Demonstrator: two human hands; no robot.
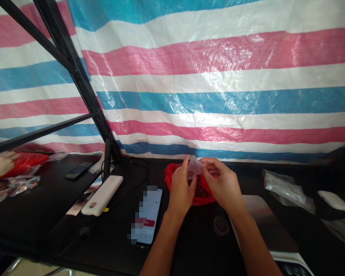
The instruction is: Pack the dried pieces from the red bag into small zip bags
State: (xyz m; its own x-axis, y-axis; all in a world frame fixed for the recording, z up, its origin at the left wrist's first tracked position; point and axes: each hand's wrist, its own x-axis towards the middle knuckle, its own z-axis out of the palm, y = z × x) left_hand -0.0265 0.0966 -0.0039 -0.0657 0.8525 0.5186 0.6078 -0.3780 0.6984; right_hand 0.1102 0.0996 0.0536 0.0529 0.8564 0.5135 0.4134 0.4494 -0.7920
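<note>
Head camera showed a small clear plastic bag pinched between left hand and right hand, directly over a red plastic bag.

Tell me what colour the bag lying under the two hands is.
Red; the bag shows best in the head view.

Reaches forward with both bare forearms, angled in toward each other. Holds left hand with its back to the camera, forefinger raised, thumb and other fingers pinched. Holds right hand just beside the left, fingertips pinched, meeting the left's, wrist bent inward.
</note>
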